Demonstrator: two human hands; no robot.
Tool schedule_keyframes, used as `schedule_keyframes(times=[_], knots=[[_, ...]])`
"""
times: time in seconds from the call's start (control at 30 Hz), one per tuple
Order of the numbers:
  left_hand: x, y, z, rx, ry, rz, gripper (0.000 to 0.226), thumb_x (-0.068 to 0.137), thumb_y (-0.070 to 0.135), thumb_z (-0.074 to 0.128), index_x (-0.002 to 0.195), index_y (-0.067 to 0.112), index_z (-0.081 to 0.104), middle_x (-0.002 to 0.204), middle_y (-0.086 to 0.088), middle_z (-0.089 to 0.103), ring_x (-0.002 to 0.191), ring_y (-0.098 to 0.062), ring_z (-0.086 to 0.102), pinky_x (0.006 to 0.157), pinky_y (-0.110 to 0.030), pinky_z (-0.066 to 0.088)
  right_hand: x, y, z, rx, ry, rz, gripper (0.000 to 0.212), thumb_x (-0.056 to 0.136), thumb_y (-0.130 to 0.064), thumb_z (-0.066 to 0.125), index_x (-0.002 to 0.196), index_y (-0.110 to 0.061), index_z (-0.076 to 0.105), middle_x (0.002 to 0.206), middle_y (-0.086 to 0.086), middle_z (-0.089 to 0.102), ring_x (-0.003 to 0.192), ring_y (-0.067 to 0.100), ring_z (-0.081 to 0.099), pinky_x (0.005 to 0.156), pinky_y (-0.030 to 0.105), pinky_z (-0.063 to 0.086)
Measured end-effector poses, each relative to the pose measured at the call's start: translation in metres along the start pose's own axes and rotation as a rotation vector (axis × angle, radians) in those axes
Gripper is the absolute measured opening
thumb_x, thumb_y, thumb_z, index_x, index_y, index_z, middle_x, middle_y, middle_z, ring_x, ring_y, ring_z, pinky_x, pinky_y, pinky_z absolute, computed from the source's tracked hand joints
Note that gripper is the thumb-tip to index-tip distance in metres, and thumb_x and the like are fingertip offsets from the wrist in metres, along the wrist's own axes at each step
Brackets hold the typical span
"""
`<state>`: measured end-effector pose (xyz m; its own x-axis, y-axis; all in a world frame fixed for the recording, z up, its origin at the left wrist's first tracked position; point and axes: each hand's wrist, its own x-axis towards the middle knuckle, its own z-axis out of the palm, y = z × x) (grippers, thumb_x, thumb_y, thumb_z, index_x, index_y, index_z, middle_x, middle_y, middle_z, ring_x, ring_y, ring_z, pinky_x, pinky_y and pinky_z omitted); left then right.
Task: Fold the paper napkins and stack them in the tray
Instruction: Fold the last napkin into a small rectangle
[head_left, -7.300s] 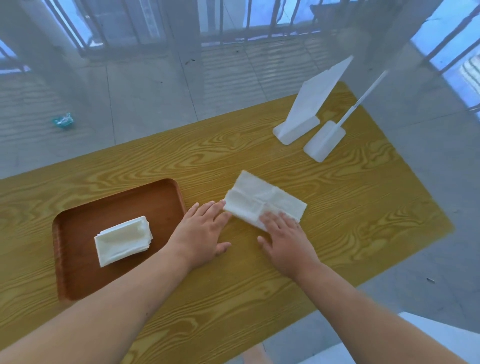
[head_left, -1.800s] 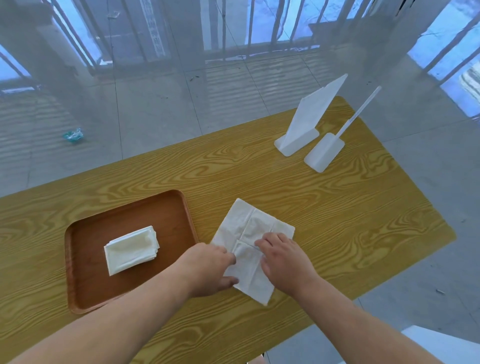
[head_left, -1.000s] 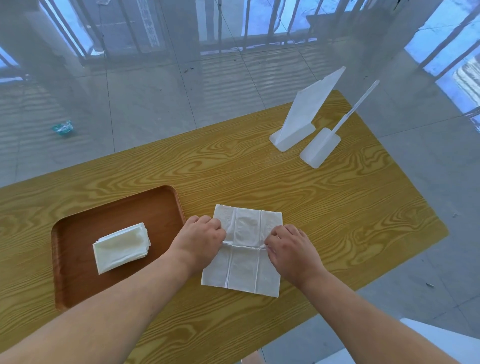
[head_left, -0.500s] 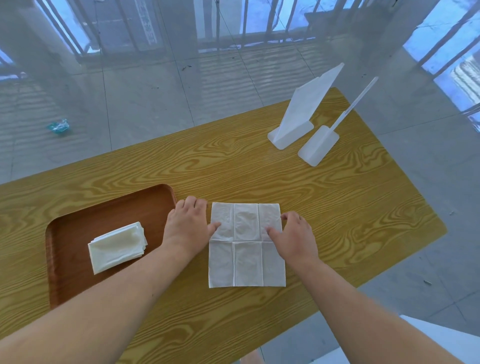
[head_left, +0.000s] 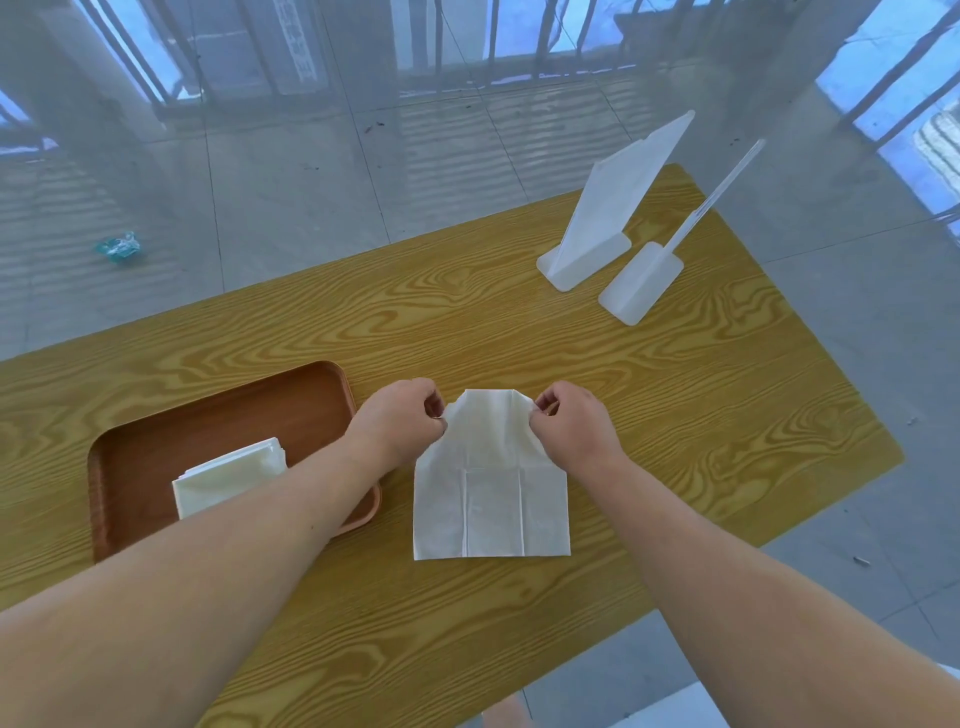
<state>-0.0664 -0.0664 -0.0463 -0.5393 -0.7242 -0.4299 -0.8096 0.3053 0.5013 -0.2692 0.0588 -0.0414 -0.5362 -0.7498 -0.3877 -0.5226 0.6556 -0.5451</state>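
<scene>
A white paper napkin (head_left: 491, 499) lies unfolded on the wooden table (head_left: 675, 395), near its front edge. My left hand (head_left: 400, 423) pinches the napkin's far left corner and my right hand (head_left: 574, 423) pinches the far right corner. Both corners are lifted off the table, so the far edge curls up while the near half stays flat. To the left sits a brown tray (head_left: 156, 441) holding a stack of folded napkins (head_left: 228, 478), partly hidden by my left forearm.
Two white plastic stands (head_left: 597, 249) (head_left: 641, 291) sit at the table's far right. Tiled floor and a railing lie beyond the table, with a small teal scrap (head_left: 118, 248) on the floor at the left.
The napkin went from half folded to spread flat on the table. In the last half second both hands moved to its far corners, pinched them and lifted the far edge.
</scene>
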Motion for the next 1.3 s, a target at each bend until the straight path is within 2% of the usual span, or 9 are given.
schedule_keyframes(times=[0.17, 0.37, 0.6, 0.7, 0.8, 0.93, 1.07, 1.13, 1.3], knots=[[-0.038, -0.004, -0.008, -0.044, 0.113, 0.217, 0.018, 0.086, 0.025, 0.069, 0.081, 0.037, 0.056, 0.086, 0.021, 0.063, 0.082, -0.004, 0.059, 0.069, -0.025, 0.045, -0.027, 0.01, -0.018, 0.106, 0.036, -0.208, 0.008, 0.091, -0.028, 0.065, 0.088, -0.032, 0.059, 0.087, -0.012, 0.064, 0.078, 0.01, 0.055, 0.06, 0.029, 0.044], [-0.077, -0.014, 0.003, 0.186, 0.024, 0.526, 0.013, 0.084, 0.022, 0.071, 0.09, 0.029, 0.061, 0.09, 0.014, 0.062, 0.089, -0.012, 0.056, 0.082, -0.031, 0.051, -0.07, 0.041, -0.024, 0.064, -0.127, -0.22, 0.029, 0.086, -0.021, 0.064, 0.101, -0.043, 0.052, 0.11, -0.016, 0.061, 0.109, -0.002, 0.054, 0.082, 0.023, 0.049], [-0.085, -0.019, 0.0, 0.314, -0.179, 0.434, 0.05, 0.08, 0.09, 0.045, 0.095, 0.043, 0.05, 0.088, 0.022, 0.056, 0.088, -0.002, 0.052, 0.076, -0.026, 0.044, -0.08, 0.05, -0.021, -0.141, -0.112, -0.294, 0.036, 0.082, 0.005, 0.053, 0.105, -0.021, 0.063, 0.104, -0.013, 0.064, 0.108, 0.015, 0.054, 0.093, 0.028, 0.043], [-0.078, -0.016, 0.003, 0.378, -0.066, 0.385, 0.051, 0.091, 0.079, 0.042, 0.113, 0.036, 0.058, 0.109, 0.017, 0.06, 0.104, -0.008, 0.056, 0.086, -0.028, 0.048, -0.082, 0.04, -0.013, -0.166, 0.016, -0.359, 0.029, 0.081, 0.004, 0.055, 0.098, -0.015, 0.069, 0.097, -0.005, 0.067, 0.102, 0.022, 0.056, 0.091, 0.034, 0.047], [-0.071, -0.011, 0.014, 0.518, -0.03, 0.245, 0.056, 0.096, 0.068, 0.048, 0.133, 0.026, 0.053, 0.126, 0.006, 0.058, 0.116, -0.016, 0.055, 0.094, -0.032, 0.051, -0.089, 0.029, 0.004, -0.246, -0.061, -0.479, 0.025, 0.087, -0.007, 0.056, 0.105, -0.016, 0.07, 0.098, -0.002, 0.066, 0.099, 0.022, 0.056, 0.09, 0.036, 0.049], [-0.067, -0.009, 0.021, 0.674, -0.101, 0.167, 0.047, 0.1, 0.061, 0.045, 0.12, 0.021, 0.062, 0.115, 0.002, 0.063, 0.104, -0.019, 0.061, 0.085, -0.035, 0.055, -0.093, 0.026, 0.027, -0.432, -0.219, -0.512, 0.035, 0.095, -0.023, 0.048, 0.127, -0.023, 0.061, 0.115, -0.004, 0.06, 0.107, 0.019, 0.052, 0.1, 0.036, 0.046], [-0.072, -0.012, 0.024, 0.642, -0.283, 0.207, 0.049, 0.099, 0.066, 0.044, 0.097, 0.023, 0.068, 0.102, 0.005, 0.067, 0.092, -0.018, 0.065, 0.075, -0.037, 0.058, -0.083, 0.025, 0.031, -0.433, -0.206, -0.524, 0.045, 0.095, -0.016, 0.047, 0.139, -0.023, 0.055, 0.132, -0.005, 0.056, 0.124, 0.019, 0.048, 0.11, 0.035, 0.04], [-0.074, -0.017, 0.024, 0.624, -0.222, 0.25, 0.046, 0.099, 0.068, 0.044, 0.09, 0.026, 0.062, 0.1, 0.008, 0.065, 0.091, -0.016, 0.064, 0.072, -0.032, 0.054, -0.078, 0.022, 0.029, -0.395, -0.173, -0.52, 0.047, 0.095, -0.015, 0.049, 0.141, -0.023, 0.056, 0.137, -0.006, 0.055, 0.13, 0.019, 0.047, 0.113, 0.035, 0.038], [-0.076, -0.024, 0.026, 0.515, 0.026, 0.475, 0.044, 0.099, 0.059, 0.054, 0.125, 0.025, 0.063, 0.12, 0.007, 0.063, 0.109, -0.017, 0.059, 0.09, -0.033, 0.051, -0.08, 0.026, 0.025, -0.422, -0.08, -0.535, 0.034, 0.096, -0.041, 0.055, 0.124, -0.025, 0.065, 0.118, -0.006, 0.061, 0.113, 0.02, 0.055, 0.102, 0.038, 0.047]])
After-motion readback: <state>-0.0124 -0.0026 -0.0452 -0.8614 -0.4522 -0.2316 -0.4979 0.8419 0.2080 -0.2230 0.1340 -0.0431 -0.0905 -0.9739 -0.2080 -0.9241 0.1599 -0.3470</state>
